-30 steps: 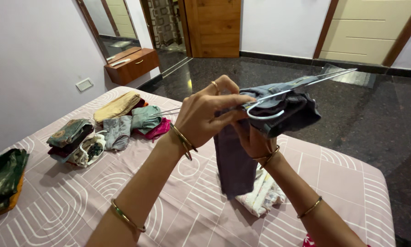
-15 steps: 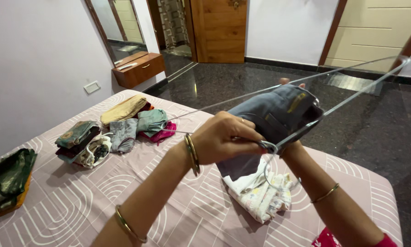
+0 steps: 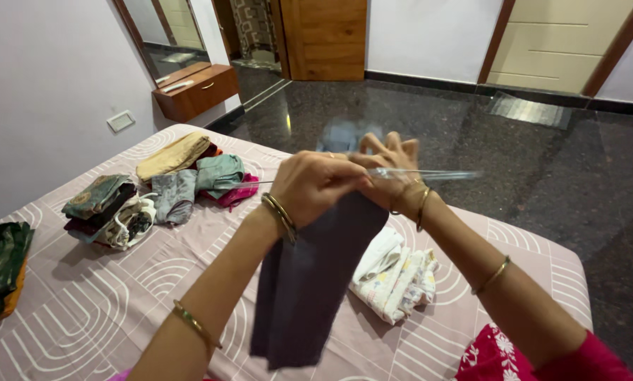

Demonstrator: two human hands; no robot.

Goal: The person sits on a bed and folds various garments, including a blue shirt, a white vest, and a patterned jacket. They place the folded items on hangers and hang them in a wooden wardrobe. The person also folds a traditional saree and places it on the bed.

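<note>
Grey cloth half-threaded on a thin metal hanger, both hands at the bar above the bed.

My left hand (image 3: 320, 185) was pinched shut on the wire hanger (image 3: 429, 173) and the top of the grey garment (image 3: 309, 282); my right hand (image 3: 390, 173) gripped the same fold from behind. Judged mid-hanging: next move called for evening the drape over the bar. Garment hung long, plain, dark, blurred at top, over the patterned bed (image 3: 83, 317), beside a folded white printed cloth (image 3: 397, 279).
</note>
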